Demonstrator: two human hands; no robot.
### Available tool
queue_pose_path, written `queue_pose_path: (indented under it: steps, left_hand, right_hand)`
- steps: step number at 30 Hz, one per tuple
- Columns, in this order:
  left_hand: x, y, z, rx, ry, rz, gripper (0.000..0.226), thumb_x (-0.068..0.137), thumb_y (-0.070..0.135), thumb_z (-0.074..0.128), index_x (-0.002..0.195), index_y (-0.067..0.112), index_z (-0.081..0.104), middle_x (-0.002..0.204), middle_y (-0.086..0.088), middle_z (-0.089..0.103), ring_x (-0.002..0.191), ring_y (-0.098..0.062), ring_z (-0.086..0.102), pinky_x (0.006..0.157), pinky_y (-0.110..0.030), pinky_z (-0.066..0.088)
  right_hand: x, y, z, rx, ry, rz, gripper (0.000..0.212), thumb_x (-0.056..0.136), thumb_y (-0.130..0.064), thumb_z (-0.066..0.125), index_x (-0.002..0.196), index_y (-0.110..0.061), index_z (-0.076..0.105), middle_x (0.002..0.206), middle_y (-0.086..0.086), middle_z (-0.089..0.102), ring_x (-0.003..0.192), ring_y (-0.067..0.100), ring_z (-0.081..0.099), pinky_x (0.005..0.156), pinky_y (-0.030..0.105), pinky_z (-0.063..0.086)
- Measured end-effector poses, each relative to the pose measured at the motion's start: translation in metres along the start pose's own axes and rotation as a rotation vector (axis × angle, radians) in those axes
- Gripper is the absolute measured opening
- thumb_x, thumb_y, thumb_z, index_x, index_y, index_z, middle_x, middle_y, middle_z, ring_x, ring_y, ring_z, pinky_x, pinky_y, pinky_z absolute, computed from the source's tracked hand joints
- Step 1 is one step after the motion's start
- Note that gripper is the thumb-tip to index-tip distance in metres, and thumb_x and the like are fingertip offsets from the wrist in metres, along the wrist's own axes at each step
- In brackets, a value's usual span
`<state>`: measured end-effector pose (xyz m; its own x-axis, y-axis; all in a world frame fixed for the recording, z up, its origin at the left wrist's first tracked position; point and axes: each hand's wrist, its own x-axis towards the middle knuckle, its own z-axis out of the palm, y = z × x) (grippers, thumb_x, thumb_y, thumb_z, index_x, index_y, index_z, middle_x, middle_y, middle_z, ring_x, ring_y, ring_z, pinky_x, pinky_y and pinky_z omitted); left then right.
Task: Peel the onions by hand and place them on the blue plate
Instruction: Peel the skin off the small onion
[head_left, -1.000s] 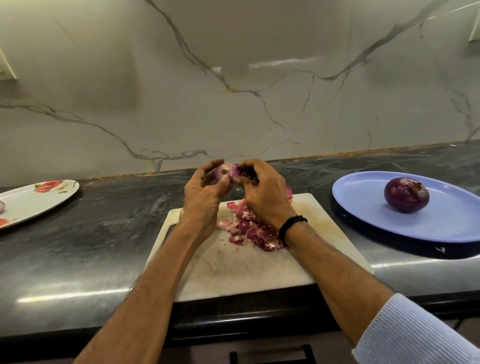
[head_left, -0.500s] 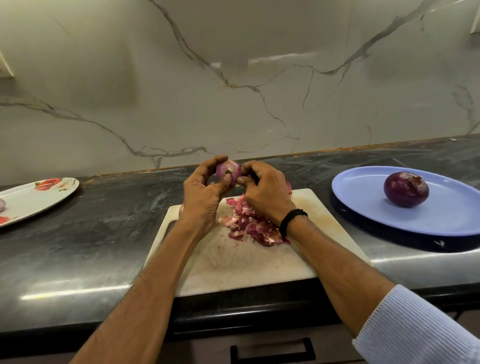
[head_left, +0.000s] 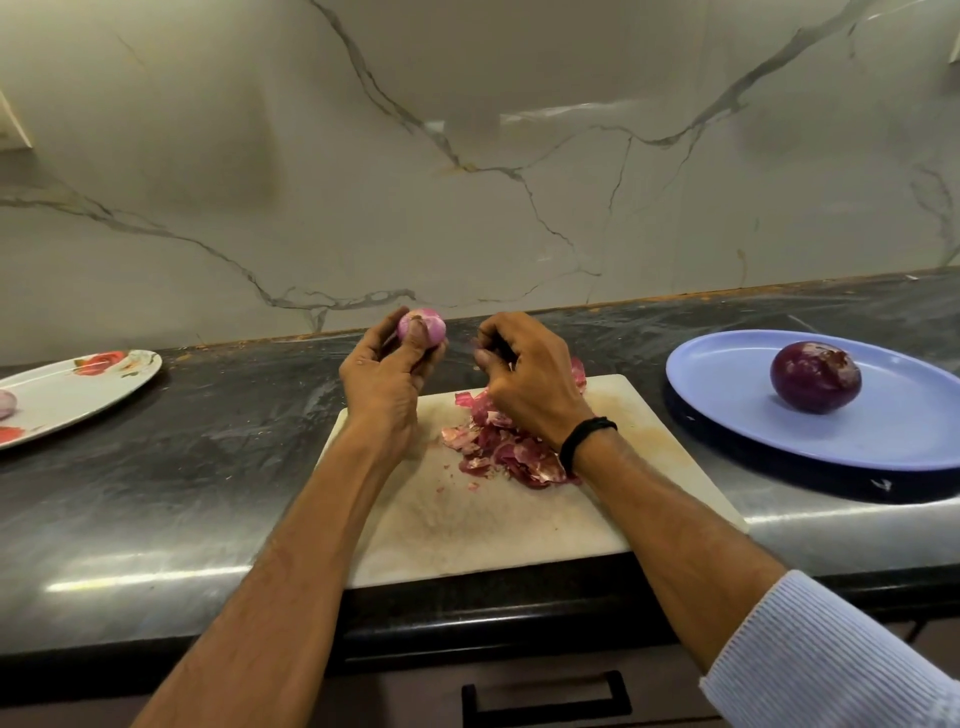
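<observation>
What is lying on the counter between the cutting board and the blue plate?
Nothing. In the head view, only a bare strip of dark counter separates the cutting board from the blue plate.

Home kitchen: dark stone counter (head_left: 156, 493), marble backsplash (head_left: 467, 218), cutting board (head_left: 493, 519), plates, drawer handle (head_left: 545, 693).

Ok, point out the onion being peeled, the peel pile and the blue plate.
held onion (head_left: 423, 325): head view, its bare pink top above the left hand's fingers.
peel pile (head_left: 506, 452): head view, middle of the heap.
blue plate (head_left: 727, 387): head view, bare left surface.
</observation>
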<state>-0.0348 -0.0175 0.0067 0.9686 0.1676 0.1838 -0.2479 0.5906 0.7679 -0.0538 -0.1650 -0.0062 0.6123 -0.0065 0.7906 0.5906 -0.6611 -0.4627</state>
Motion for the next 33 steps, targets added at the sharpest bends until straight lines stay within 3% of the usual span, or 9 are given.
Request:
queue_pose_path:
  steps: [4,10,16,21,26,28,33]
  left_hand:
    - [-0.004,-0.003,0.004,0.013,-0.076,-0.041,0.033,0.094,0.003,0.063,0.126,0.003,0.064,0.13,-0.02,0.063,0.11,-0.033,0.07,0.084,-0.035,0.061]
    - [-0.007,0.0,0.006,0.04,-0.136,-0.06,0.026,0.097,0.002,0.059,0.122,0.007,0.064,0.127,-0.018,0.064,0.113,-0.031,0.068,0.088,-0.036,0.061]
    - [-0.011,-0.001,0.008,0.077,-0.147,-0.07,0.025,0.092,0.003,0.065,0.117,0.008,0.064,0.127,-0.024,0.063,0.111,-0.036,0.067,0.075,-0.031,0.063]
    - [-0.012,-0.002,0.007,0.094,-0.202,-0.121,0.026,0.095,0.002,0.062,0.121,0.004,0.061,0.123,-0.027,0.065,0.095,-0.028,0.07,0.071,-0.028,0.062]
    - [-0.011,-0.003,0.003,0.217,-0.252,-0.083,0.032,0.093,0.004,0.065,0.125,0.003,0.06,0.121,-0.025,0.066,0.094,-0.029,0.072,0.075,-0.032,0.062]
    - [-0.013,-0.003,0.003,0.273,-0.263,-0.057,0.031,0.092,0.003,0.065,0.122,0.004,0.061,0.118,-0.022,0.067,0.095,-0.028,0.073,0.077,-0.034,0.063]
    - [-0.015,-0.006,0.002,0.34,-0.274,-0.023,0.031,0.091,0.005,0.067,0.122,0.002,0.062,0.117,-0.02,0.069,0.099,-0.027,0.073,0.079,-0.035,0.063]
  right_hand:
    - [-0.001,0.003,-0.003,-0.055,0.032,0.003,0.008,0.076,-0.008,0.064,0.083,-0.013,0.062,0.081,0.0,0.06,0.075,0.013,0.051,0.068,0.02,0.043]
    - [0.002,0.002,-0.002,-0.053,0.107,0.0,0.014,0.081,-0.019,0.062,0.091,-0.01,0.066,0.089,0.004,0.062,0.08,0.016,0.056,0.072,0.028,0.051]
    - [0.004,0.004,0.007,-0.025,0.059,-0.093,0.035,0.081,-0.019,0.079,0.109,-0.007,0.061,0.102,0.007,0.058,0.091,0.01,0.051,0.078,0.011,0.039]
    - [0.005,0.006,0.007,-0.021,0.046,-0.132,0.038,0.078,-0.015,0.082,0.106,-0.005,0.059,0.101,0.008,0.059,0.089,0.014,0.053,0.077,0.019,0.047]
    - [0.004,0.006,0.002,-0.082,0.048,-0.138,0.03,0.076,-0.012,0.081,0.096,-0.005,0.06,0.091,0.006,0.058,0.079,0.012,0.047,0.07,0.008,0.035]
    - [0.003,0.008,0.001,-0.094,0.037,-0.139,0.027,0.076,-0.011,0.08,0.094,-0.005,0.06,0.089,0.005,0.058,0.077,0.014,0.047,0.07,0.011,0.035]
    - [0.002,0.011,0.0,-0.094,0.011,-0.145,0.025,0.076,-0.01,0.079,0.094,-0.005,0.062,0.087,0.007,0.062,0.076,0.02,0.055,0.068,0.032,0.051]
